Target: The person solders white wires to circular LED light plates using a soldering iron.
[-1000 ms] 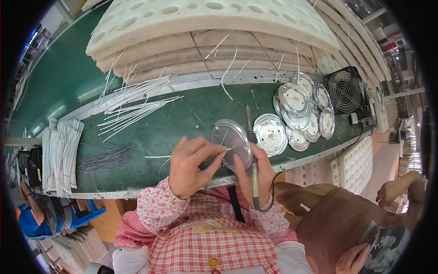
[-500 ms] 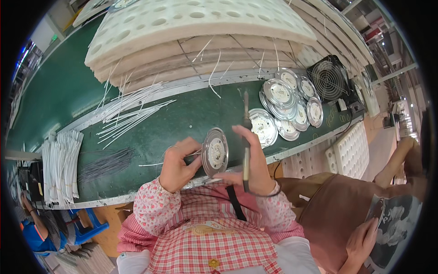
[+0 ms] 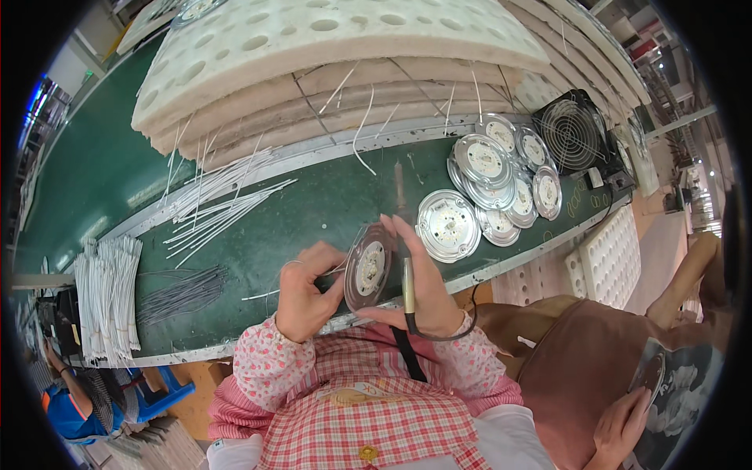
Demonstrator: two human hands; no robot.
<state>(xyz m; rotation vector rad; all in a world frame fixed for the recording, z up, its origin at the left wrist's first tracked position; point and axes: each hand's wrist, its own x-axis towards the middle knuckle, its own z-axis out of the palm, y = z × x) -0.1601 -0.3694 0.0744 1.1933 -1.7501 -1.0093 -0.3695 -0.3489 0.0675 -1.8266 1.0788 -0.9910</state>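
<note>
In front of my chest a round clear-rimmed lamp disc [image 3: 368, 268] with a white centre board stands on edge, tilted. My right hand [image 3: 427, 290] grips its rim between the fingertips above and the thumb below. Against the same palm lies a soldering iron [image 3: 408, 283], its tip pointing away over the bench. My left hand [image 3: 309, 290] is closed in a pinch at the disc's left side. A thin white wire [image 3: 260, 296] runs through its fingers, one end sticking out to the left; the end near the disc is partly hidden.
Several finished-looking discs [image 3: 449, 225] lie piled on the green bench [image 3: 313, 227] at right, beside a black fan [image 3: 568, 129]. White wires [image 3: 110, 298] and grey wires [image 3: 184, 294] lie left. Foam sheets with holes [image 3: 337, 47] are stacked behind. Another person's hand [image 3: 623, 423] is at lower right.
My right fingertips have closed onto the disc's upper rim, and the soldering iron has shifted left with that hand. The disc has tilted a little. My left hand keeps its pinch.
</note>
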